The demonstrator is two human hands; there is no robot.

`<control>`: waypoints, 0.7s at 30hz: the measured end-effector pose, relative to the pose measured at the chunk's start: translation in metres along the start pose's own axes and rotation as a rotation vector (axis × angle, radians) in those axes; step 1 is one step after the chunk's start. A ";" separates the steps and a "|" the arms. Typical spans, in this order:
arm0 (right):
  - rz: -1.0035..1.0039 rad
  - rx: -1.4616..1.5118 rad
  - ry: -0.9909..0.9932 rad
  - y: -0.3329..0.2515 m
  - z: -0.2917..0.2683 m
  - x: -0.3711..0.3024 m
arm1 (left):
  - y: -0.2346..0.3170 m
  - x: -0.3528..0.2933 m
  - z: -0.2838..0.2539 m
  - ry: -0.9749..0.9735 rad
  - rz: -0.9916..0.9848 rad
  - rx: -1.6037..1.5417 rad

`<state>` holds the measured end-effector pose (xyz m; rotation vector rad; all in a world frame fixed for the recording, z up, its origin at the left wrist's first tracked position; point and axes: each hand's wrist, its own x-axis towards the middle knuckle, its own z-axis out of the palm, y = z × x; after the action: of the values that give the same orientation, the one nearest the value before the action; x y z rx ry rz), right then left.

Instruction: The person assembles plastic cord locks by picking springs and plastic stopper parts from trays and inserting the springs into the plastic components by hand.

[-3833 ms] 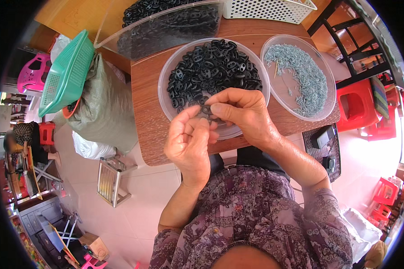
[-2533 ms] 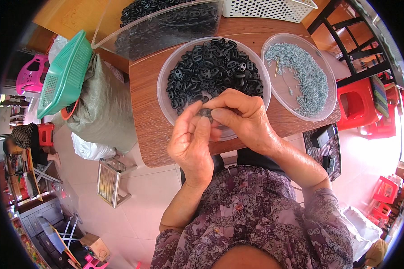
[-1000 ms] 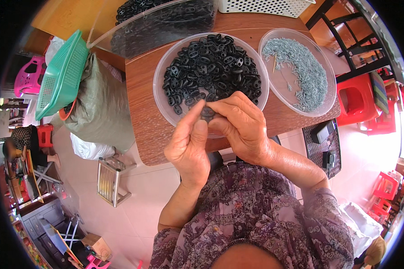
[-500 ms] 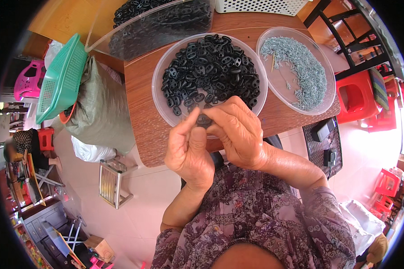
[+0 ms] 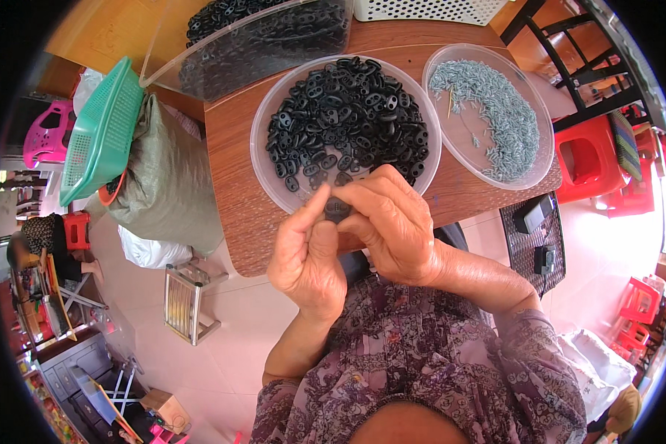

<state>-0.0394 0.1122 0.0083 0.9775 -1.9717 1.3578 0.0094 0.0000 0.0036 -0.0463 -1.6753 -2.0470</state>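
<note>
Between my fingertips is a small black oval plastic piece (image 5: 337, 210), above the near rim of a round clear tub (image 5: 257, 159). My left hand (image 5: 308, 259) pinches it from the left, thumb and forefinger closed on it. From the right, the thumb and fingers of my right hand (image 5: 394, 226) grip the same piece. Many like black oval pieces (image 5: 340, 111) with two holes are heaped in the tub. Its near edge is partly hidden behind my hands. Whether anything sits inside the held piece's holes cannot be made out.
Right of the tub, a shallow clear tray (image 5: 462, 152) holds many small grey-blue pins (image 5: 514, 133) and a thin yellowish stick. Behind stands a clear bin (image 5: 274, 55) of more black pieces. A green basket (image 5: 100, 137) and a grey sack (image 5: 172, 174) are left of the wooden table (image 5: 233, 214).
Both hands have shifted very slightly toward me, and the held piece has turned a little between the fingers. The grip stays closed.
</note>
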 end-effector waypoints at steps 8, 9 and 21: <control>-0.013 -0.025 0.028 -0.003 0.002 0.000 | -0.006 -0.003 0.008 0.076 0.038 -0.047; -0.011 -0.025 0.028 -0.003 0.002 0.000 | -0.007 -0.004 0.009 0.087 0.034 -0.081; 0.019 -0.074 0.064 -0.008 0.004 -0.009 | -0.015 -0.018 0.010 0.118 -0.021 -0.061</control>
<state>-0.0272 0.1088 0.0043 0.8725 -1.9735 1.3003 0.0166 0.0170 -0.0130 0.0705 -1.5478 -2.0740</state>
